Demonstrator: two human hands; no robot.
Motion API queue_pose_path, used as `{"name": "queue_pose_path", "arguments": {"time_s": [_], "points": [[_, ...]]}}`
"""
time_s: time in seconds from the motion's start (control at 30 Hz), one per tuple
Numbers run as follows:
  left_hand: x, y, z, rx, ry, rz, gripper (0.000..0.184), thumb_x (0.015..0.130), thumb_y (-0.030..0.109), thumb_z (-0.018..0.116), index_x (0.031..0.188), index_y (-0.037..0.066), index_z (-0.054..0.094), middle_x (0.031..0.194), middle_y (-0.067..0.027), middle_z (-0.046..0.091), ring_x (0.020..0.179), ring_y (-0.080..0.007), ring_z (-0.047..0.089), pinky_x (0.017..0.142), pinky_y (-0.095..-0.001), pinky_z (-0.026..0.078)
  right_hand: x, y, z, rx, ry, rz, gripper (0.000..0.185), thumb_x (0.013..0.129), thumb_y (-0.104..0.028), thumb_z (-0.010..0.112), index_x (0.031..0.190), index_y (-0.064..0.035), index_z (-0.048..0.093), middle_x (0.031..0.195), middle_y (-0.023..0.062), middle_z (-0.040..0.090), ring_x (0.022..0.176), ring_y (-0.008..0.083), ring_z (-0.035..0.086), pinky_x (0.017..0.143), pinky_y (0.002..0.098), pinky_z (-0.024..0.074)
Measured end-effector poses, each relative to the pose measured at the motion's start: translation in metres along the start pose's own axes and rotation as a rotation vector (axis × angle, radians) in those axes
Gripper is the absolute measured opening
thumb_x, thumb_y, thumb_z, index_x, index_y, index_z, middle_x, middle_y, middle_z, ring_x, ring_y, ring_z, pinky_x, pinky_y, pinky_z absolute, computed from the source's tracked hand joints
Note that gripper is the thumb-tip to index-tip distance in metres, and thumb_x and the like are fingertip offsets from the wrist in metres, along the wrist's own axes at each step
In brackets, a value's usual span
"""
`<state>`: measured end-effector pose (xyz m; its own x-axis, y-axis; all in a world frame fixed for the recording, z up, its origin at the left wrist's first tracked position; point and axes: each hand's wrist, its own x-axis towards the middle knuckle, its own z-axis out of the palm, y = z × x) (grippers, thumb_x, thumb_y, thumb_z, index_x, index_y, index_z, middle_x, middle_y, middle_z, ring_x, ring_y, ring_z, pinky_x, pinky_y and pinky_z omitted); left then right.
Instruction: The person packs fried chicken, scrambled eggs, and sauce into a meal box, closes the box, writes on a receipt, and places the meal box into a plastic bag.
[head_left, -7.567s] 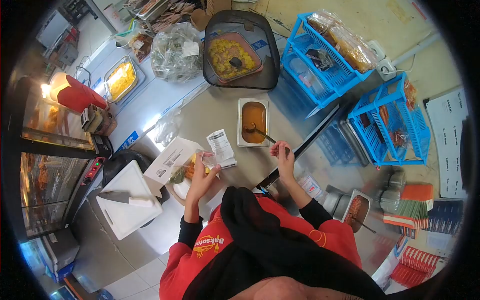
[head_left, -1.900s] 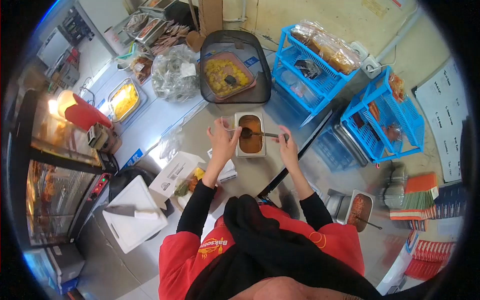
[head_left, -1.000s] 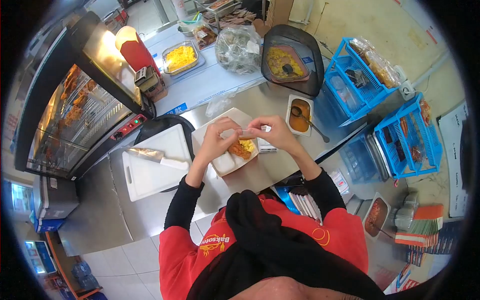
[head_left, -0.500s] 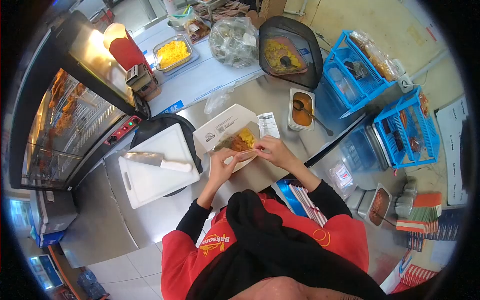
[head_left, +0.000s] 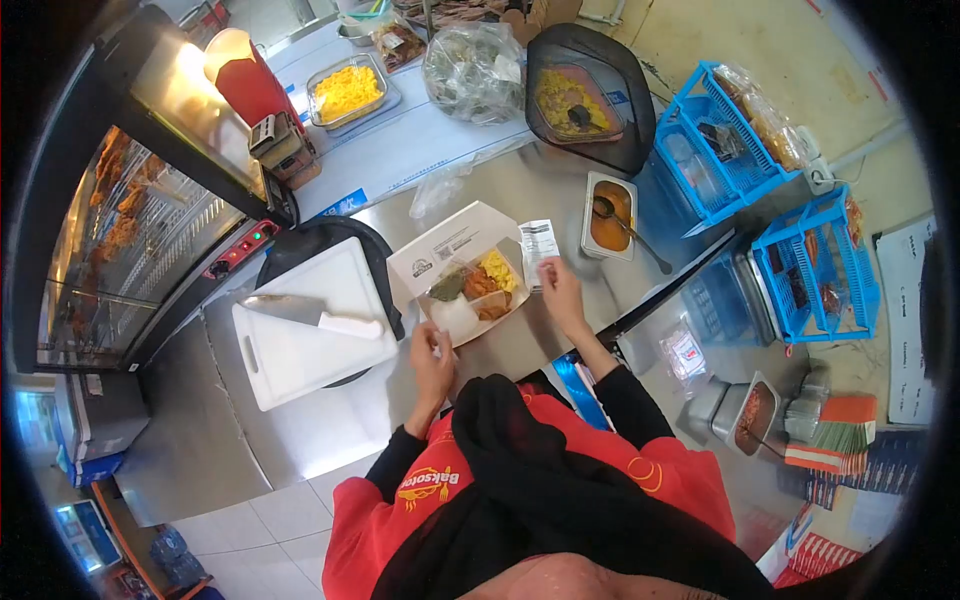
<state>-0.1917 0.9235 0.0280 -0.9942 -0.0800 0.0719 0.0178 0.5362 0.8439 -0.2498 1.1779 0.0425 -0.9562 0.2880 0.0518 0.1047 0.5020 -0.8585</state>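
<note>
An open white cardboard meal box [head_left: 430,250] stands on the steel counter with its lid raised at the back. Inside it are white rice [head_left: 455,318], yellow scrambled-looking food [head_left: 497,270], browned pieces, something green and a small clear plastic packet [head_left: 490,304]. My left hand [head_left: 431,362] is at the box's near left corner, fingers loosely bent and apart; whether they touch the cardboard is unclear. To the right of the box, my right hand [head_left: 562,292] has loosely bent fingers with nothing visible in them. Just beyond it lies a printed receipt [head_left: 538,243].
Left of the box, a knife [head_left: 350,325] lies on a white cutting board [head_left: 285,365]. A lit food warmer [head_left: 150,230] stands farther left. At the back right are a steel sauce pan [head_left: 607,215] with a ladle and blue baskets [head_left: 725,180].
Both hands have come away from the small packet, which now rests in the box. My left hand moved down to the near corner, my right hand moved right, and the rice is uncovered.
</note>
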Motion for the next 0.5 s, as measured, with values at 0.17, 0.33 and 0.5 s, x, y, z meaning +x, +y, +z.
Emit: {"name": "queue_pose_path", "arguments": {"time_s": [0.17, 0.33, 0.5], "points": [[-0.002, -0.040, 0.024, -0.333, 0.013, -0.405, 0.036, 0.081, 0.020, 0.061, 0.105, -0.003, 0.047, 0.090, -0.0179, 0.057, 0.079, -0.0230, 0.059, 0.069, -0.0336, 0.046, 0.003, 0.053, 0.014, -0.192, 0.180, -0.152, 0.030, 0.083, -0.008, 0.055, 0.112, -0.0003, 0.048, 0.108, 0.0174, 0.056, 0.099, 0.0287, 0.055, 0.081, 0.0370, 0.0458], [0.045, -0.036, 0.009, -0.053, -0.279, -0.398, 0.038, 0.086, 0.025, 0.047, 0.108, -0.006, 0.047, 0.085, -0.0254, 0.059, 0.083, -0.0370, 0.059, 0.075, -0.0408, 0.046, 0.041, 0.044, 0.033, -0.525, 0.219, 0.028, 0.052, 0.079, -0.017, 0.062, 0.123, 0.0000, 0.038, 0.120, 0.0198, 0.048, 0.117, 0.0356, 0.041, 0.092, 0.0422, 0.0385], [0.040, -0.010, 0.001, 0.187, -0.258, -0.233, 0.034, 0.089, 0.017, 0.036, 0.113, -0.006, 0.046, 0.098, -0.0304, 0.057, 0.091, -0.0442, 0.054, 0.078, -0.0492, 0.042, 0.048, 0.037, 0.022, -0.487, -0.106, 0.401, 0.040, 0.076, -0.028, 0.066, 0.104, -0.0011, 0.056, 0.098, 0.0196, 0.062, 0.096, 0.0320, 0.058, 0.083, 0.0420, 0.0444]]}}
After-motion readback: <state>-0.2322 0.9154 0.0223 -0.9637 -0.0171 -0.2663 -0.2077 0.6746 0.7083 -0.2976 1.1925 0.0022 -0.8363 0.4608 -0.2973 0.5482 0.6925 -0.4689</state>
